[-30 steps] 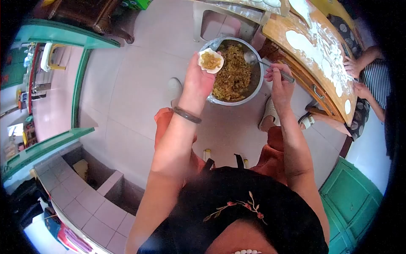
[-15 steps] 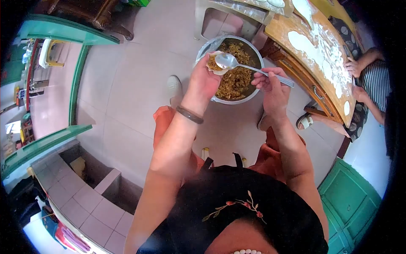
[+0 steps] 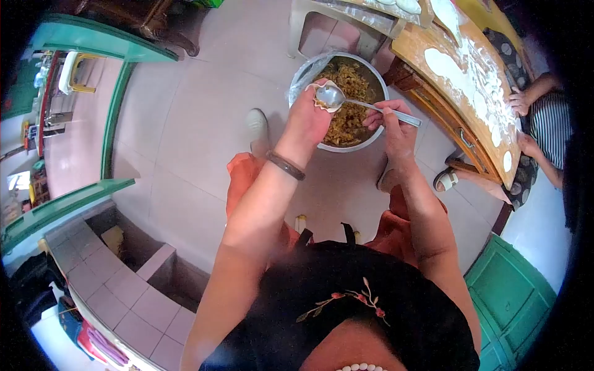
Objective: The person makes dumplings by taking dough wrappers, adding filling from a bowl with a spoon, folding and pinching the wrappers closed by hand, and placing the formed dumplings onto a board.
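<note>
My left hand (image 3: 309,117) is closed around a round dough wrapper (image 3: 333,108), cupping it so that its edges curl up around some brown filling. In my right hand (image 3: 394,125) is a metal spoon (image 3: 370,105), gripped by its handle. The spoon's bowl presses into the cupped wrapper and hides most of the filling there. Below both hands is a large metal basin (image 3: 378,83) holding chopped brown filling (image 3: 349,125). Clear plastic film (image 3: 301,77) hangs over the basin's left rim.
A floured wooden table (image 3: 421,46) with flattened dough stands at the right. Another person's hands (image 3: 520,101) rest at its far edge. A plastic stool (image 3: 299,25) is behind the basin. To the left are a green door frame (image 3: 117,123) and a tiled ledge (image 3: 127,297).
My left hand has moved slightly right with the wrapper, whose edges are now more curled up. The spoon has shifted a little left and down, its bowl now deeper in the wrapper.
</note>
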{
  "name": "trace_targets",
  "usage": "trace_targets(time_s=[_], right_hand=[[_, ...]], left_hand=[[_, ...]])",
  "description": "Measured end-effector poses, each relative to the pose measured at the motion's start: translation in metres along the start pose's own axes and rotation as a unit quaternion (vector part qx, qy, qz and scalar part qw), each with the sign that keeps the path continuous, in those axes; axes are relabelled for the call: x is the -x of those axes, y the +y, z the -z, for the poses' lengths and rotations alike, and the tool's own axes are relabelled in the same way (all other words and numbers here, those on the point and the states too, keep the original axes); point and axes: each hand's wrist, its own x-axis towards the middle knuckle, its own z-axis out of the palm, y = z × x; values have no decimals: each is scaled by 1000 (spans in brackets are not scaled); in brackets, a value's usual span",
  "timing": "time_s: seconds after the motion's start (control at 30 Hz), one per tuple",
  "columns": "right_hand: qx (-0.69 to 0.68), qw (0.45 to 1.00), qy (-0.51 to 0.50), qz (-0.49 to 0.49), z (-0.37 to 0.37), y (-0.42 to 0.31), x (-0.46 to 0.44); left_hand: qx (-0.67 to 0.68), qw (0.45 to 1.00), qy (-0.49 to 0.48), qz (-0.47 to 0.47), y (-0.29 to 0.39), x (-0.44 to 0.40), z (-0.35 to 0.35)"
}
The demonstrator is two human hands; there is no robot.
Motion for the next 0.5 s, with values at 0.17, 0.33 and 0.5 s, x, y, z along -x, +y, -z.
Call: trace_targets(time_s=[0.17,0.33,0.5], right_hand=[[41,997,26,53,0,-22,4],[99,985,62,126,5,-37,-5],[4,991,9,132,1,-41,0]], left_hand=[[27,999,29,13,5,-3,2],[-10,999,30,23,15,7,-12],[-6,999,-6,50,24,12,-16]])
